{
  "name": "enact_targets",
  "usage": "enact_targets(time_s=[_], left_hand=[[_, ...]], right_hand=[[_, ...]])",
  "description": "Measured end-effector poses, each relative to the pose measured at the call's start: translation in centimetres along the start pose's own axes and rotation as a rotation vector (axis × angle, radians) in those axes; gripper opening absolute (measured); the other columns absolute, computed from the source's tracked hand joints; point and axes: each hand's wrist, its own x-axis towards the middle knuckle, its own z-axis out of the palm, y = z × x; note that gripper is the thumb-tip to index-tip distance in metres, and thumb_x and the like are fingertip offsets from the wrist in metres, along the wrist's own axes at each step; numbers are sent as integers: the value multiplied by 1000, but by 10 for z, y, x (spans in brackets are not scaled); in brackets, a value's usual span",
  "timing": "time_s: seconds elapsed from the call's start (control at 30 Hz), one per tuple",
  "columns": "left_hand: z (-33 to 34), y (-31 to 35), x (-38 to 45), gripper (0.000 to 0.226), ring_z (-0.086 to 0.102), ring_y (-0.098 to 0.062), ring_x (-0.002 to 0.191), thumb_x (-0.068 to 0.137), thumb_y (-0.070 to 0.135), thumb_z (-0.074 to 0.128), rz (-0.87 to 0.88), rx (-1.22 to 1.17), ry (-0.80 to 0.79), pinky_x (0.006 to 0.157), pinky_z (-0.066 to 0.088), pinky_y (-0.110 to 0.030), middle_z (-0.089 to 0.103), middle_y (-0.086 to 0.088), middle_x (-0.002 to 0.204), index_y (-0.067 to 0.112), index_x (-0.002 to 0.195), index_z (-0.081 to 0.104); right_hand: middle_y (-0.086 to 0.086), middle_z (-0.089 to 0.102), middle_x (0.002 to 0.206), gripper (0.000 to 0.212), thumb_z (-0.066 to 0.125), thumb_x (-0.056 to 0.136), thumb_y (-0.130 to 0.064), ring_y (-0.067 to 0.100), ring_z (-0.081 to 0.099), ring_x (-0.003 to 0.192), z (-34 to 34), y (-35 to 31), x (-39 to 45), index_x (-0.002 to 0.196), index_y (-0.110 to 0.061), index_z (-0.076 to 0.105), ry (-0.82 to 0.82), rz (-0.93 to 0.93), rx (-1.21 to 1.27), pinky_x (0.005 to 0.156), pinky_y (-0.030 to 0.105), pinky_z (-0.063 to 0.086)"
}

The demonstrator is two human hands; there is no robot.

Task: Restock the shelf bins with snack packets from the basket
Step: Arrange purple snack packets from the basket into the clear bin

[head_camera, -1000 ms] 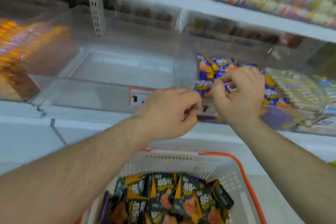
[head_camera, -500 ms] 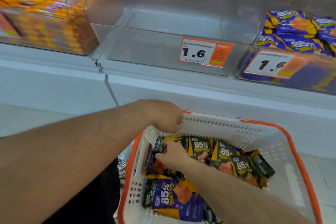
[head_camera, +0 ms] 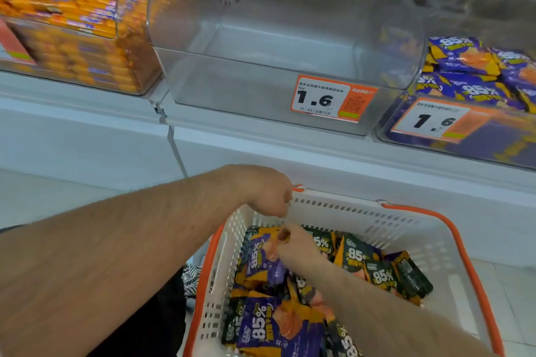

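Note:
A white basket with an orange rim (head_camera: 406,220) sits low in front of me, holding several snack packets: dark green ones (head_camera: 380,272) and purple ones (head_camera: 269,327). My right hand (head_camera: 295,249) is inside the basket, pinching the top of a purple packet (head_camera: 261,261) at the far left. My left hand (head_camera: 266,194) hangs at the basket's far left corner with its fingers curled down. I cannot tell whether it grips the rim. Above, the middle clear shelf bin (head_camera: 261,87) is bare inside.
A 1.6 price tag (head_camera: 330,98) is stuck on the middle bin's front. The right bin (head_camera: 452,148) holds purple packets (head_camera: 475,72) and carries its own tag. The left bin (head_camera: 139,38) is full of orange packets (head_camera: 63,9). A white shelf ledge (head_camera: 290,151) runs below the bins.
Both hands came down from the bins' front edge to the basket. My right hand reached in among the packets and now has a purple packet raised a little.

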Motion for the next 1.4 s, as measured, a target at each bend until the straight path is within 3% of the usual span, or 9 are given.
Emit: enact_targets(time_s=[0.27, 0.5, 0.63, 0.8, 1.0, 1.1, 1.2, 1.3, 1.4], left_hand=[[1, 13, 13, 56, 51, -24, 111, 96, 42, 54, -157, -591, 107, 86, 42, -31, 49, -13, 138, 6, 138, 43], [-9, 39, 27, 9, 69, -17, 81, 98, 15, 56, 59, -1402, 244, 84, 55, -41, 73, -7, 96, 15, 104, 63], [-34, 58, 24, 5, 69, -16, 72, 96, 10, 58, 178, -1314, 307, 67, 56, -33, 74, -10, 90, 9, 98, 62], [-58, 87, 13, 9, 72, -19, 78, 94, 9, 62, 264, -1244, 321, 70, 57, -34, 75, -9, 92, 17, 90, 65], [-83, 121, -2, 11, 73, -21, 87, 93, 9, 62, 422, -1357, 442, 84, 58, -41, 76, -6, 94, 15, 98, 71], [-99, 132, -5, 15, 65, -17, 78, 95, 22, 61, 437, -1261, 709, 79, 54, -41, 73, -9, 86, 16, 85, 71], [-110, 132, 4, 16, 61, -12, 76, 88, 35, 58, 466, -998, 1080, 74, 50, -29, 71, 3, 85, 25, 88, 70], [-117, 123, 16, 49, 55, -12, 107, 82, 42, 48, 417, -474, 1341, 95, 40, -21, 65, -1, 121, 14, 117, 68], [-114, 111, 32, 61, 45, -22, 122, 83, 43, 48, 305, -199, 1352, 99, 44, -41, 49, -11, 143, 10, 133, 56]], right_hand=[[-1, 60, 63, 33, 62, 69, 17, 15, 53, 59, -143, -29, -55, 81, -12, 51, 101, -216, 297, 52, 25, 39], [6, 60, 87, 35, 63, 71, 11, 23, 54, 81, -202, -25, -99, 88, -19, 54, 215, -388, 164, 70, 32, 40], [3, 41, 138, 50, 73, 61, -40, 20, 36, 130, -213, -12, -115, 106, -29, 56, 611, -682, -522, 106, 25, 25], [8, 40, 144, 63, 69, 58, -60, 30, 45, 125, -215, -22, -132, 106, -23, 51, 687, -815, -815, 101, 37, 32], [3, 41, 143, 66, 72, 59, -53, 24, 49, 122, -230, -24, -150, 113, -25, 47, 794, -851, -712, 97, 33, 39], [5, 45, 140, 61, 73, 58, -46, 24, 49, 125, -244, -30, -154, 110, -23, 51, 920, -896, -508, 97, 37, 43], [12, 49, 138, 58, 71, 60, -45, 25, 46, 130, -268, -38, -152, 108, -14, 58, 1098, -873, -424, 100, 40, 42], [14, 54, 132, 58, 66, 61, -48, 29, 49, 127, -307, -43, -138, 105, -11, 61, 1215, -767, -435, 99, 38, 42], [13, 59, 117, 57, 63, 62, -52, 32, 55, 113, -354, -44, -111, 105, -13, 62, 1238, -559, -459, 89, 39, 45]])
